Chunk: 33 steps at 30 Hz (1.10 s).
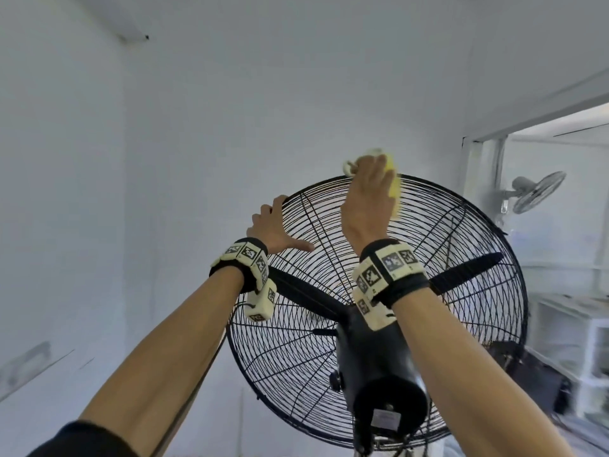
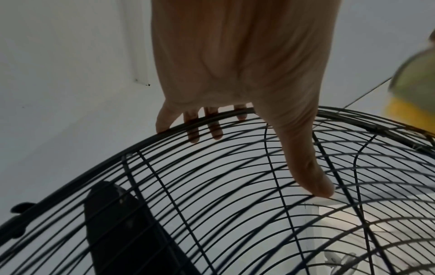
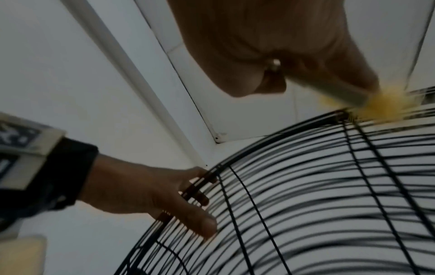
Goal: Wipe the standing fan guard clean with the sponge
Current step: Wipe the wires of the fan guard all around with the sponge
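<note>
A tall black standing fan fills the head view, seen from behind, with its round wire guard (image 1: 428, 242) tilted up. My left hand (image 1: 270, 222) grips the guard's upper left rim; its fingers (image 2: 193, 128) curl over the rim and the thumb lies on the rear wires (image 2: 212, 176). My right hand (image 1: 369, 199) holds a yellow sponge (image 1: 395, 189) against the top of the rim. In the right wrist view the sponge (image 3: 381, 106) is blurred where it meets the guard (image 3: 306, 186), and the left hand (image 3: 150, 189) shows on the rim below.
The black motor housing (image 1: 379, 364) sticks out toward me at the guard's middle, with dark blades (image 1: 303, 295) inside. White walls stand close behind and to the left. A white wall fan (image 1: 534, 189) and white shelving (image 1: 576, 341) are at the right.
</note>
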Tool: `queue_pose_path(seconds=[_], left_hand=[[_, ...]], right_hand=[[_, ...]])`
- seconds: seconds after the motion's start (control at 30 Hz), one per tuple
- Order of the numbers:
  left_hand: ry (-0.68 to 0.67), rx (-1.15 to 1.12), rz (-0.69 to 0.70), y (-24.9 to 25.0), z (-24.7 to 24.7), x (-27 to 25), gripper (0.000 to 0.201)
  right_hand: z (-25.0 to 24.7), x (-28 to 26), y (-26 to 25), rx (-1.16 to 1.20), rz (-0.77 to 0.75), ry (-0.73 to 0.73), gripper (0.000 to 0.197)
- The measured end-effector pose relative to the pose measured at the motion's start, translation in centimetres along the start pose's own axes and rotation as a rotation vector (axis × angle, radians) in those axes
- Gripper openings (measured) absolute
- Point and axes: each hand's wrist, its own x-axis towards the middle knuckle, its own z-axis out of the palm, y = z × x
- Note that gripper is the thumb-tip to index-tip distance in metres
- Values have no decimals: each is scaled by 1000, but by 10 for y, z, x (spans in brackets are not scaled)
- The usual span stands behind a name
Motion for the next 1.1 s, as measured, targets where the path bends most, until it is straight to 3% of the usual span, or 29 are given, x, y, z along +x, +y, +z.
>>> queue_pose_path(seconds=[0.1, 0.2, 0.27, 0.3, 0.37, 0.43, 0.47, 0.57, 0.63, 0.73, 0.8, 0.87, 0.93, 1.0, 1.1], left_hand=[[8, -15, 33, 7, 0, 4, 140], [7, -65, 29, 7, -4, 8, 136], [26, -45, 23, 5, -5, 7, 137], [32, -29, 32, 5, -5, 5, 139], [24, 0, 59, 6, -4, 3, 145], [11, 25, 76, 9, -3, 3, 145], [12, 33, 76, 11, -3, 3, 144], [13, 56, 52, 15, -4, 3, 141], [20, 47, 29, 14, -4, 3, 139], [32, 47, 25, 11, -5, 4, 134], [24, 64, 15, 11, -5, 3, 136], [22, 58, 24, 12, -5, 4, 141], [22, 47, 36, 14, -3, 4, 142], [23, 36, 39, 14, -2, 5, 142], [30, 26, 39, 12, 0, 5, 141]], right_hand=[[2, -9, 3, -107, -36, -250, 65], [8, -18, -10, 194, -308, -392, 57], [1, -18, -21, 403, -377, -480, 39], [-1, -15, -23, 465, -352, -446, 34], [-2, -8, -23, 489, -255, -209, 36], [0, -3, -16, 278, -151, 88, 48], [2, -1, -13, 87, -109, 113, 51], [10, -6, -12, -366, -116, -255, 64], [14, -11, -17, -387, -282, -364, 65], [6, -11, -25, 44, -444, -398, 49], [-1, -10, -25, 358, -359, -305, 40], [-4, -10, -18, 342, -216, -44, 44], [-3, -10, -6, 104, -83, 66, 44], [0, -10, 4, 26, -84, -10, 44], [-1, -18, 1, 394, -224, -182, 37]])
